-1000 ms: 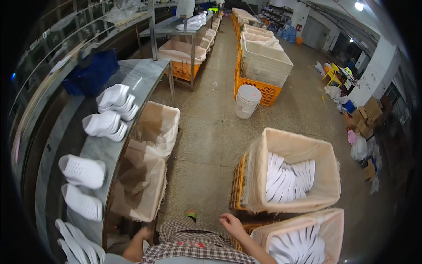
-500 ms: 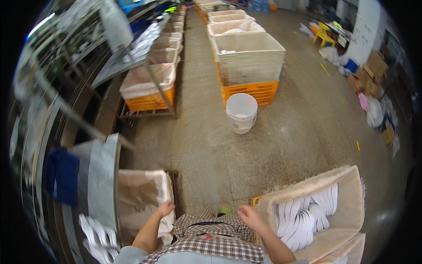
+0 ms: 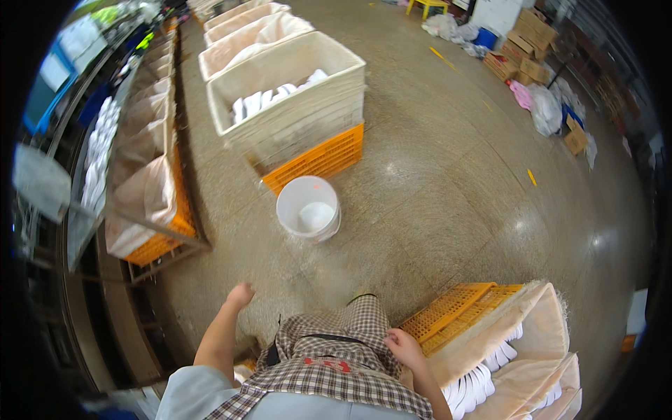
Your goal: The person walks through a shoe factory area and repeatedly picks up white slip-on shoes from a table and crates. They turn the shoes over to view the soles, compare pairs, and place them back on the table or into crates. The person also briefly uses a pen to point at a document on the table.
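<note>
My left hand (image 3: 240,295) hangs at my side over the speckled concrete floor (image 3: 448,182), fingers curled in, holding nothing. My right hand (image 3: 402,346) is at my hip against my checked clothing, beside the orange crate (image 3: 458,313) lined with beige cloth; its fingers are loosely bent and hold nothing I can see. White shoe soles (image 3: 479,381) stand in that crate. A white plastic bucket (image 3: 309,208) stands on the floor ahead of me.
A cloth-lined orange crate (image 3: 301,105) with white soles is ahead, more crates behind it. On the left a row of lined crates (image 3: 150,203) runs beside a conveyor with white shoes (image 3: 98,154). Cardboard boxes (image 3: 528,59) and bags lie far right.
The view has swung as I walk: the bucket and the orange crate are nearer and more central. My left hand has dropped away from the left bin to my side.
</note>
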